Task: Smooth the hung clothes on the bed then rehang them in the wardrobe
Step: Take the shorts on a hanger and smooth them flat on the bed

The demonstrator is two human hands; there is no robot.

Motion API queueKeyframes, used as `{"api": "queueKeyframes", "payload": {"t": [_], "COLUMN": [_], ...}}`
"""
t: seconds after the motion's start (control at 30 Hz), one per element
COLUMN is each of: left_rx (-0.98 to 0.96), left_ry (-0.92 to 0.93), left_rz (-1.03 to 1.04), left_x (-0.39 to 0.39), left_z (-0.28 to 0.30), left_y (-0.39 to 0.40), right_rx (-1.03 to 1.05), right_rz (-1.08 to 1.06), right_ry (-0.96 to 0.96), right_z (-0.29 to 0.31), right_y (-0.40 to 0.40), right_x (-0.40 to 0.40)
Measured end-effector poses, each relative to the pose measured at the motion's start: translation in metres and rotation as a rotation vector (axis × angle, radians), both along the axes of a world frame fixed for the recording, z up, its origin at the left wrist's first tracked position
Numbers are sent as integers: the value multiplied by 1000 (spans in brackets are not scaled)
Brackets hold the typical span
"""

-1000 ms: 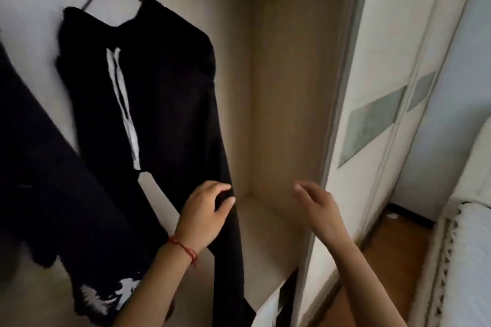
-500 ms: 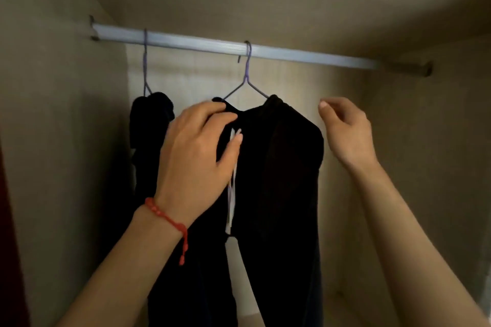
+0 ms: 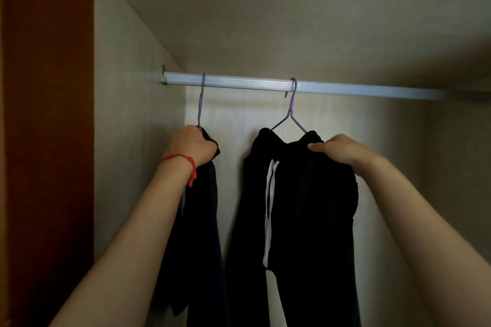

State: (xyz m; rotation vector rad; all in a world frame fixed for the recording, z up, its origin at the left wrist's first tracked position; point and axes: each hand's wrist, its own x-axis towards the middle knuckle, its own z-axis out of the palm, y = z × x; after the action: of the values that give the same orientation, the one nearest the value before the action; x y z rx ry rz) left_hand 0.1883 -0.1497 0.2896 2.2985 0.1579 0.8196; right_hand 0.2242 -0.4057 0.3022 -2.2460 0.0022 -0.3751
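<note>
Two dark garments hang on purple wire hangers from the wardrobe's silver rail (image 3: 239, 83). My left hand (image 3: 191, 145), with a red string on the wrist, is closed around the top of the left dark garment (image 3: 202, 220), right under its hanger (image 3: 200, 102). To the right, black trousers with white side stripes (image 3: 300, 215) are draped over the second hanger (image 3: 291, 107). My right hand (image 3: 341, 151) grips the right shoulder of those trousers at the hanger's end.
The wardrobe's pale left wall (image 3: 132, 114) stands close to the left garment. An orange-brown panel (image 3: 45, 141) fills the far left. A shelf board (image 3: 292, 8) runs above the rail. The rail continues bare to the right (image 3: 398, 91).
My left hand left the striped trousers and took hold of the left garment's top. My right hand, open before, has closed on the trousers' right shoulder. The view tilted upward.
</note>
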Motion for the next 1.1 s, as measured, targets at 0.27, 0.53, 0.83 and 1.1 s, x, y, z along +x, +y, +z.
{"api": "queueKeyframes", "payload": {"t": [0.27, 0.53, 0.83, 1.1], "left_rx": [-18, -65, -226, -335], "left_ry": [-53, -221, -403, -356], "left_rz": [-3, -31, -178, -344], "left_x": [4, 0, -41, -74], "left_z": [-3, -4, -20, -78], "left_y": [2, 13, 6, -6], "right_rx": [20, 144, 180, 250], "right_rz": [-25, -43, -47, -124], "right_ry": [-171, -379, -407, -365], "right_z": [-8, -7, -51, -119], "right_y": [26, 25, 12, -17], "right_x": [-2, -13, -47, -96]}}
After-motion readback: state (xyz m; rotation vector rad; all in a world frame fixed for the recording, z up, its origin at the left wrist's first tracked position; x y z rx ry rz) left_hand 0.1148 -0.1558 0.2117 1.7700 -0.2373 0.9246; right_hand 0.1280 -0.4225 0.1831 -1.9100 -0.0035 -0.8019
